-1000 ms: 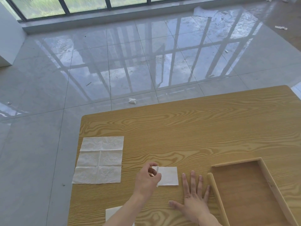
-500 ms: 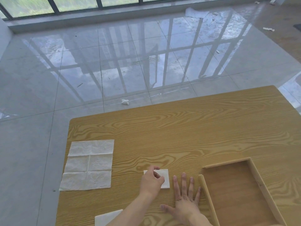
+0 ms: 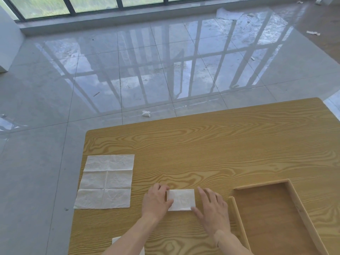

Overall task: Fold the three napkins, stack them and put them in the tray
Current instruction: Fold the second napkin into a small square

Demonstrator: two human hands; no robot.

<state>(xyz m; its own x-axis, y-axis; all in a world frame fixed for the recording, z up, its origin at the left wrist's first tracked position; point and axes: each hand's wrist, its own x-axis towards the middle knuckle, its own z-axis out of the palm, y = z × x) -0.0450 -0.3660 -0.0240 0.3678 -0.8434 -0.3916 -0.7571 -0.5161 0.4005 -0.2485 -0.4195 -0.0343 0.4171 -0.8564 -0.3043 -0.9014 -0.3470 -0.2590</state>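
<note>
Folded napkin point(image 3: 181, 199) lay flat on the table point(image 3: 202, 144), low centre of the frame, a small white rectangle just left of the tray point(image 3: 237, 214). Our left hand point(image 3: 156, 201) rested over its left edge, thumb lying across the paper; right hand point(image 3: 211, 208) touched the right edge and lower right corner, fingers spread and straight. Neither hand was clamped on it; both pressed it.

Second napkin point(image 3: 105, 181), unfolded, lay at lower left of the frame, near the table's left edge and well apart from the hands. A third white corner point(image 3: 116, 241) showed at the bottom edge beside the left forearm, mostly hidden.

Risks, as we judged them:
- Thin paper may spring open once the pressure lifts, spoiling the crease.
- Sideways pressure could skew the layers or slide the piece on the smooth wood.
- The forearm could drag the hidden napkin.
- The open napkin sat close enough to the edge that a careless pull might send it to the floor.

Tray looked empty in what we saw of it.
</note>
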